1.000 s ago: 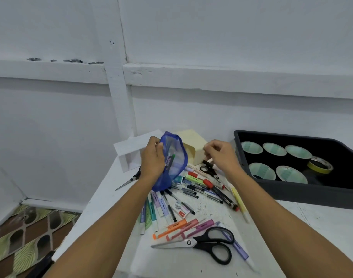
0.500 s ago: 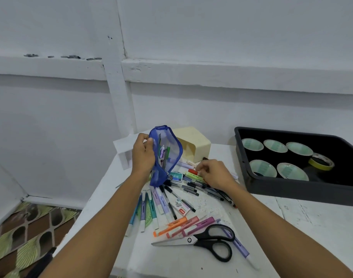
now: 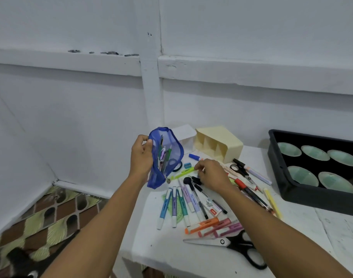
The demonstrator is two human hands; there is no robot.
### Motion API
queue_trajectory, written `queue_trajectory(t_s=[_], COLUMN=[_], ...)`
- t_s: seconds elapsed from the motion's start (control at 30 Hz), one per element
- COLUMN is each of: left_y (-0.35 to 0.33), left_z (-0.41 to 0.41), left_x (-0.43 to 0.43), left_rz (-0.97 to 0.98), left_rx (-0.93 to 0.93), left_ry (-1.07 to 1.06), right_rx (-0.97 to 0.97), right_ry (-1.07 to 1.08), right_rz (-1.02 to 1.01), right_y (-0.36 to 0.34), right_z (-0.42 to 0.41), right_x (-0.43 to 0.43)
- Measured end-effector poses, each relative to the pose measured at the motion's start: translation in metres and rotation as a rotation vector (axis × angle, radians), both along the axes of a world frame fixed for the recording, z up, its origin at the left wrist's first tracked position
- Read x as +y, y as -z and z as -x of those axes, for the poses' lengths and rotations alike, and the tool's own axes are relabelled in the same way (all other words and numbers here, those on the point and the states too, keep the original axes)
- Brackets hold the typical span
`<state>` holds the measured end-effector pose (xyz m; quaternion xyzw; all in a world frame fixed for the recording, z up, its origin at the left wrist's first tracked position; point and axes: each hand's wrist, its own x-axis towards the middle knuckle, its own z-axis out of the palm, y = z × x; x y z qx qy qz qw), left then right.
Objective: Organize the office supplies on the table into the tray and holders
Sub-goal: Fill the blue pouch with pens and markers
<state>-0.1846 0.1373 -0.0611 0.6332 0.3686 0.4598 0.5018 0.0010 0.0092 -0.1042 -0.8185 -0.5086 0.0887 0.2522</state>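
My left hand [image 3: 141,157] grips a blue mesh pencil pouch [image 3: 165,157] by its edge and holds it upright above the table's left side; several pens show inside it. My right hand [image 3: 210,173] is down on the pile of pens and markers [image 3: 191,201], fingers curled over small black items; what it holds I cannot tell. A cream three-slot holder [image 3: 219,144] lies on its side behind the pile. The black tray [image 3: 287,189] at the right holds several rolls of tape [image 3: 303,173].
Black-handled scissors [image 3: 231,244] lie near the table's front edge. A white box [image 3: 184,133] stands behind the pouch. The white table [image 3: 151,247] ends at the left, over a patterned floor [image 3: 51,213]. A white wall is close behind.
My left hand has raised the pouch and tipped it more upright. My right hand dropped from beside the holder onto the pen pile. The camera swung right and down.
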Motion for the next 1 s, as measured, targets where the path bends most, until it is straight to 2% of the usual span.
queue_trajectory(t_s=[0.2,0.33,0.4,0.5,0.63,0.73,0.8,0.87,0.93,1.0], left_y=[0.003,0.006,0.007,0.011,0.012,0.010,0.008,0.007,0.005,0.004], left_z=[0.012,0.015,0.016,0.017,0.016,0.013,0.011,0.009,0.008,0.009], left_x=[0.002,0.005,0.006,0.007,0.011,0.011,0.010,0.010,0.011,0.013], left_rz=[0.037,0.044,0.054,0.069,0.091,0.093,0.101,0.118,0.132,0.144], left_rx=[-0.009,-0.008,-0.013,-0.015,-0.025,-0.038,-0.066,-0.091,-0.102,-0.110], left_ry=[0.032,0.077,0.094,0.115,0.142,0.164,0.175,0.177,0.184,0.192], right_rx=[-0.265,-0.359,-0.346,-0.222,0.093,0.199,0.263,0.233,0.152,0.162], right_ry=[-0.079,-0.152,-0.127,-0.064,0.183,0.186,0.055,-0.075,-0.013,0.182], right_rz=[0.180,0.278,0.226,0.101,-0.310,-0.586,-0.569,-0.400,-0.396,-0.502], right_y=[0.004,0.006,0.009,0.012,-0.019,-0.059,-0.075,-0.077,-0.070,-0.061], right_z=[0.007,0.012,0.012,0.008,0.011,0.031,0.045,0.054,0.054,0.046], right_x=[0.036,0.054,0.058,0.058,0.049,0.039,0.036,0.035,0.035,0.028])
